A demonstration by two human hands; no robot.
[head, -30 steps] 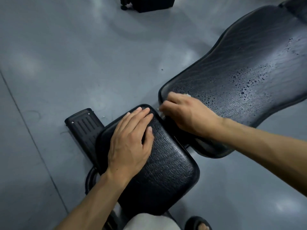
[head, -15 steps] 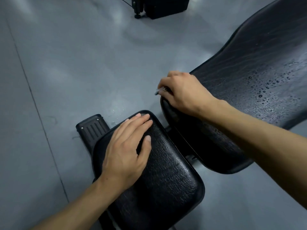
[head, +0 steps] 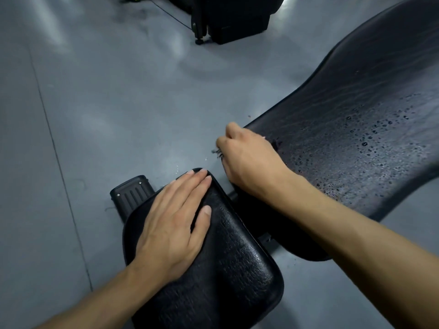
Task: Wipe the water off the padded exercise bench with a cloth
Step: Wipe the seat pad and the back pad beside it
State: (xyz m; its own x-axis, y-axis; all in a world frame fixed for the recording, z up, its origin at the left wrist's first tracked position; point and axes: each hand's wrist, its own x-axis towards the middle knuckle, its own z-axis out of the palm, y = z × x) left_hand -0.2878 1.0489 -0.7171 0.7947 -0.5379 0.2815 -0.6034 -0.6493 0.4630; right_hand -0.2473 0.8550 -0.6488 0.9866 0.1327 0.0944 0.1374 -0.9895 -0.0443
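The black padded bench has a small seat pad (head: 237,269) in front and a long back pad (head: 356,119) stretching to the upper right. Water drops (head: 370,138) bead on the back pad's middle. My left hand (head: 173,224) rests flat on the seat pad, fingers straight. At the near left end of the back pad, my right hand (head: 249,160) is curled round a cloth (head: 217,153); only a dark frayed bit shows past the knuckles, the rest is hidden under the hand.
Grey floor (head: 107,103) surrounds the bench, with a few small drops (head: 177,169) by the seat pad. A black ribbed foot piece (head: 130,195) sticks out left of the seat. Dark equipment (head: 232,17) with a thin leg stands at the top.
My right hand has moved from the gap between the pads up onto the back pad's end edge. My left hand has stayed flat on the seat pad. The camera has shifted.
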